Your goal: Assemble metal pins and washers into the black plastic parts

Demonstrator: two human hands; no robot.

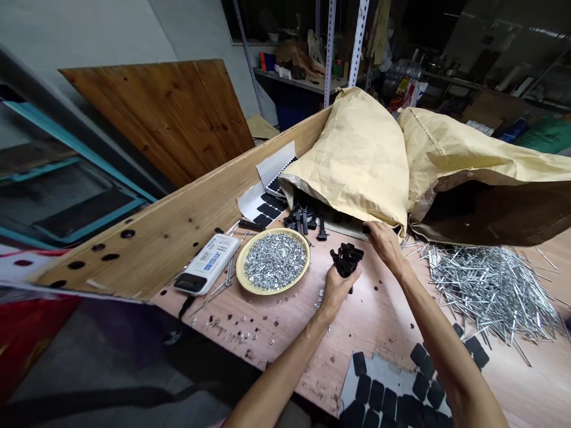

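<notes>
My left hand (335,290) is closed around a bunch of black plastic parts (347,257) above the table. To its right, my right hand (384,242) is at the mouth of a tan paper sack (357,148), its fingertips pinched on a small dark piece (366,228) that looks like another black plastic part. More black plastic parts (304,219) lie in a pile at the sack's left edge. Left of my left hand, a yellow bowl (241,274) holds many small metal nuts or washers (276,258).
A heap of thin metal rods (495,291) lies at right, below a second open sack (473,142). A white device (209,261) with a cable sits left of the bowl. Sheets of black pads (377,395) lie near the front edge. A wooden board (200,208) borders the table's left side.
</notes>
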